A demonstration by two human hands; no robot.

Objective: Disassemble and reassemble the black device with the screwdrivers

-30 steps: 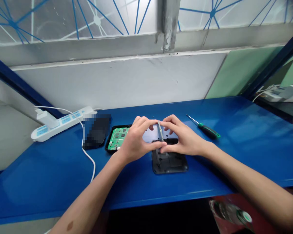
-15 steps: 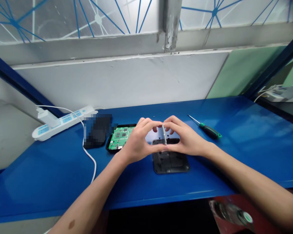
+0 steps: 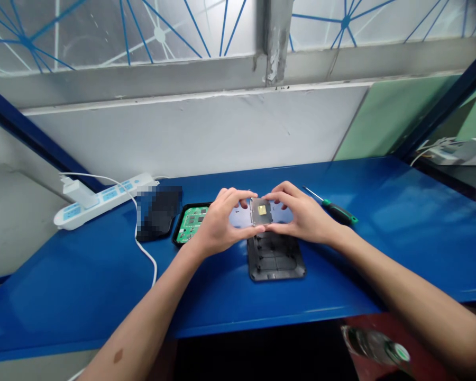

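Note:
Between my left hand (image 3: 222,219) and my right hand (image 3: 297,214) a small grey metal heat sink (image 3: 261,218) with a yellow square pad is held up, its padded face toward me. Thumbs grip its lower edge and fingertips its upper edge. Below it on the table lies a black plastic cover (image 3: 276,259), inner side up, with small posts. Left of my left hand, partly hidden by it, a green circuit board (image 3: 191,222) sits in a black housing (image 3: 177,236).
A green-and-black screwdriver (image 3: 338,211) lies beyond my right hand. At the left are a white power strip (image 3: 111,198) with a plugged-in charger (image 3: 79,192), a white cable (image 3: 147,255) and a blurred dark object (image 3: 158,214). A bottle (image 3: 376,345) is below the table edge.
The heat sink has turned from edge-on to face-on, so its yellow pad shows. Both hands have shifted slightly left and up, still holding it.

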